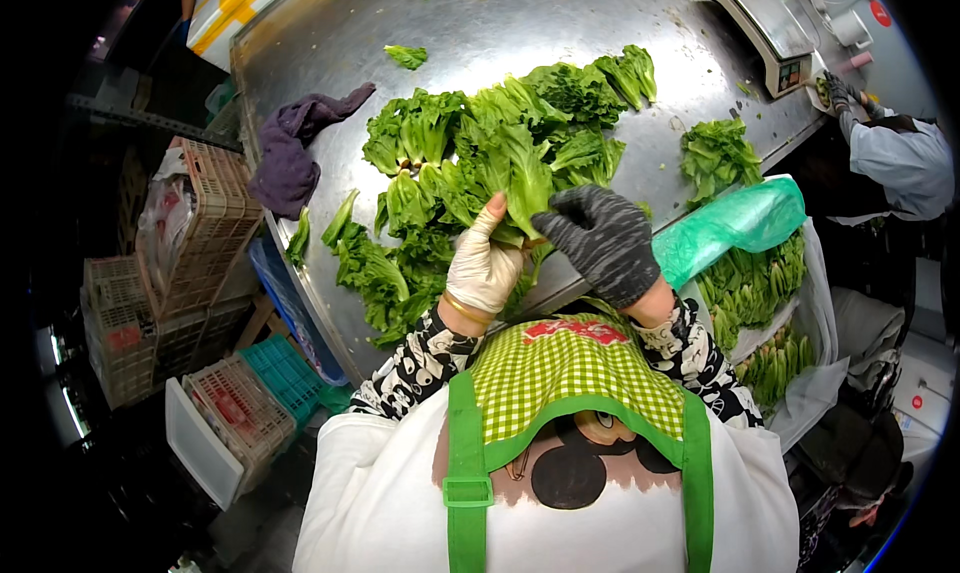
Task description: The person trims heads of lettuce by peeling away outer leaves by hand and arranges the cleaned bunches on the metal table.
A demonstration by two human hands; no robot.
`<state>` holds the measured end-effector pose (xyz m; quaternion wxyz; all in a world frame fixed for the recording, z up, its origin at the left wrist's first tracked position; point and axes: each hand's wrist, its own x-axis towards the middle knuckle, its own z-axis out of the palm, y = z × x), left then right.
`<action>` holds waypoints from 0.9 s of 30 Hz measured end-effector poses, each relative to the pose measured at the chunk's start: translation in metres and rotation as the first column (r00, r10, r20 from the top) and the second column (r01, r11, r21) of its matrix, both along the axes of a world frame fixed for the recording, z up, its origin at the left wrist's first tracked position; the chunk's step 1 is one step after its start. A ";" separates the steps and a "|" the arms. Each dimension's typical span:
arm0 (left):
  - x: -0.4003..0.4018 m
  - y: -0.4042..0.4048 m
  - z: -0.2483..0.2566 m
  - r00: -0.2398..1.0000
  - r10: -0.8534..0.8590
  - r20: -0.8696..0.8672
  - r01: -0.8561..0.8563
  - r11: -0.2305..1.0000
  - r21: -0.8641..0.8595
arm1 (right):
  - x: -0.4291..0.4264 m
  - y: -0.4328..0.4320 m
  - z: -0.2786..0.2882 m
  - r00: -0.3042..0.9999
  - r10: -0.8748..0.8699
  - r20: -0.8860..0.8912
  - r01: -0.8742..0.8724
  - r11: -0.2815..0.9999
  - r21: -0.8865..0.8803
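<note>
My left hand [484, 269], in a thin whitish glove with the thumb tip bare, holds a head of green leaf lettuce [527, 172] near its base. The leaves point away from me over the metal table. My right hand [604, 243] wears a dark grey knit glove and reaches in from the other side. Its fingertips are at the stem end of that same head; whether they grip it is hidden. A pile of leaf lettuce [420, 127] spreads across the table beyond both hands. Loose lettuce leaves [382, 280] lie left of my left hand.
The steel table [322, 55] carries a purple cloth [289, 157], a weighing scale [772, 33] and separate lettuce [720, 157]. At right, a lined crate [821, 295] holds packed lettuce beside green plastic film [735, 228]. Plastic crates [210, 213] stand left. A gloved co-worker [896, 153] is far right.
</note>
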<state>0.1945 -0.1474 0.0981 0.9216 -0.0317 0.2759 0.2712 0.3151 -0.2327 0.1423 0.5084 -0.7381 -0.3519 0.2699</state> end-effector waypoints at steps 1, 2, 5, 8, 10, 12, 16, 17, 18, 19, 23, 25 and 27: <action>0.001 -0.001 -0.002 1.000 -0.003 0.000 0.003 1.000 -0.001 | 0.001 -0.001 0.000 0.977 0.100 0.188 -0.084 0.992 -0.091; 0.001 -0.002 -0.006 0.999 0.002 -0.039 0.001 0.998 0.062 | 0.001 -0.001 0.000 0.909 0.209 0.359 -0.146 0.970 -0.195; 0.005 -0.008 -0.006 0.984 0.006 -0.179 0.032 0.978 0.205 | 0.004 -0.002 -0.011 0.855 0.217 0.471 -0.155 0.974 -0.167; 0.007 -0.012 -0.009 0.927 0.028 -0.375 0.126 0.916 0.380 | 0.003 -0.003 -0.017 0.774 0.202 0.599 -0.158 0.979 -0.127; 0.009 -0.012 -0.014 0.934 -0.001 -0.356 0.110 0.952 0.286 | 0.000 -0.003 -0.022 0.727 0.174 0.664 -0.150 0.984 -0.094; 0.014 -0.014 -0.022 0.950 0.002 -0.313 0.080 0.965 0.249 | -0.001 -0.003 -0.026 0.602 0.068 0.796 -0.138 0.990 0.019; 0.012 -0.012 -0.034 0.986 0.030 -0.162 -0.042 0.997 -0.066 | 0.004 0.000 -0.020 0.624 -0.087 0.777 -0.078 0.982 0.173; 0.012 -0.007 -0.036 0.980 0.066 -0.190 -0.085 0.992 -0.093 | 0.006 0.000 -0.013 0.836 -0.117 0.536 0.024 0.984 0.177; 0.010 -0.004 -0.038 0.971 0.100 -0.218 -0.128 0.985 -0.118 | 0.009 -0.002 -0.009 0.958 -0.155 0.240 0.122 0.982 0.147; 0.007 -0.005 -0.042 0.970 0.146 -0.197 -0.165 0.983 -0.085 | 0.019 -0.004 -0.021 0.968 -0.136 0.209 0.112 0.986 0.124; 0.008 -0.007 -0.027 0.963 0.124 -0.241 -0.081 0.981 0.179 | 0.027 -0.009 -0.039 0.787 0.041 0.616 0.086 0.981 -0.176; 0.009 -0.007 -0.031 0.953 0.127 -0.274 -0.064 0.972 0.227 | 0.016 -0.008 -0.032 0.919 0.097 0.382 -0.036 0.986 -0.163; 0.016 -0.010 -0.030 0.933 0.145 -0.328 -0.042 0.953 0.301 | 0.006 -0.008 -0.029 0.944 0.191 0.268 -0.177 0.981 -0.076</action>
